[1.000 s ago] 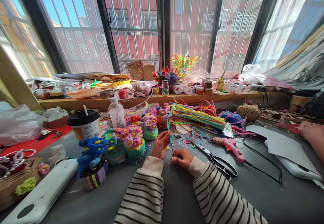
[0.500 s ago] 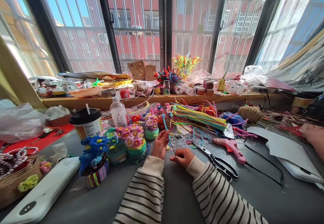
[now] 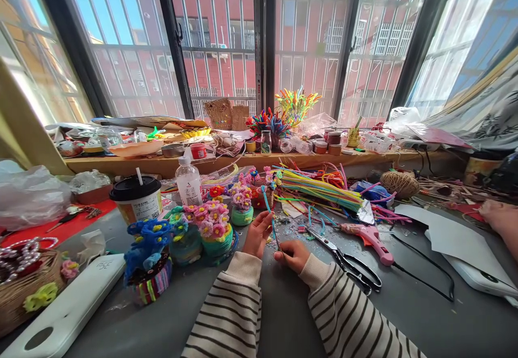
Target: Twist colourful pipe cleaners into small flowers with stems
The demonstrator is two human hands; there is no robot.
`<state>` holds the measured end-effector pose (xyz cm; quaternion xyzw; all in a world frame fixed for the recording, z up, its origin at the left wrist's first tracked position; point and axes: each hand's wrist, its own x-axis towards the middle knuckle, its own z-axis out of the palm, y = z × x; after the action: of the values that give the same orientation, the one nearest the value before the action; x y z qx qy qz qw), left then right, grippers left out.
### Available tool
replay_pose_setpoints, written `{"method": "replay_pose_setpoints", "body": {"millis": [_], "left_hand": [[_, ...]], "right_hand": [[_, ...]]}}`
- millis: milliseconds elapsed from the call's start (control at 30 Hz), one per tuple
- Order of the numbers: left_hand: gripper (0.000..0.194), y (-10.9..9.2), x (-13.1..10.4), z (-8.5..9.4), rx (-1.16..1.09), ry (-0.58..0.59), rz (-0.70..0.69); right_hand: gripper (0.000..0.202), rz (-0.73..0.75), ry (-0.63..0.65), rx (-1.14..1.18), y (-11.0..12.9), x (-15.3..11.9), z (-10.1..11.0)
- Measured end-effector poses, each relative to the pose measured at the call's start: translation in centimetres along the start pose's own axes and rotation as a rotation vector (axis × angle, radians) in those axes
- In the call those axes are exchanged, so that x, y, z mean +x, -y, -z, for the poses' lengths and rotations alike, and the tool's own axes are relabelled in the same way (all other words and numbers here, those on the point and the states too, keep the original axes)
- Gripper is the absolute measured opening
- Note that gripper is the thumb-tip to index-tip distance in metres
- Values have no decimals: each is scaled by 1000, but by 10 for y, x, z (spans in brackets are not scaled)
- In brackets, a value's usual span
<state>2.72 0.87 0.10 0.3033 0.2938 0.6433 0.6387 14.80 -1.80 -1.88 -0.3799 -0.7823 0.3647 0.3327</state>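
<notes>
In front of me, at the middle of the table, my left hand pinches a light-blue pipe cleaner, which stands up above the fingers and bends at its top. My right hand is closed on the lower end of a thin dark stem, just below and to the right. The blue length runs down along this stem between the two hands; how they are joined is too small to tell. Black-handled scissors lie open right of my right hand. Beyond them rests a pink glue gun.
Pipe-cleaner flower pots stand to the left, a blue one and a pink one among them. A lidded cup and bottle are behind. Bundled pipe cleaners lie ahead. Another person's hand rests far right.
Both hands and the pipe cleaner have shifted slightly down in the view, the blue tip a little to the right. The grips look the same.
</notes>
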Motion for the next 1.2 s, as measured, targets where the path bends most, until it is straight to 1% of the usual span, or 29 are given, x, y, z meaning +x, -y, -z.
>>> {"method": "replay_pose_setpoints", "body": {"millis": [133,400,533,600,767,867,1033,1200], "left_hand": [[19,1,2,1,5,-42,0],[20,-3,0,-1,-112,-106,15],[18,-5,-1,-2,-116,-89,17],[19,-5,-1,-2,-117,-70,16],[18,-5,-2,-2,-117,-5,58],[16,-4,-3,-2,-78,29,93],[11,-4,-3,-4,-63,48,110],[9,-2,-1,-2,-82,41,91]], "right_hand": [[54,-19,-53,-52,-2,1,-1],[51,-27,-105,-97,-3,2,1],[51,-54,-138,-62,-1,2,3],[53,-52,-125,-41,0,0,4],[64,11,6,13,2,-2,7],[64,23,50,18,2,-2,6],[60,43,17,6,3,-1,5],[55,25,-67,-55,2,1,4]]}}
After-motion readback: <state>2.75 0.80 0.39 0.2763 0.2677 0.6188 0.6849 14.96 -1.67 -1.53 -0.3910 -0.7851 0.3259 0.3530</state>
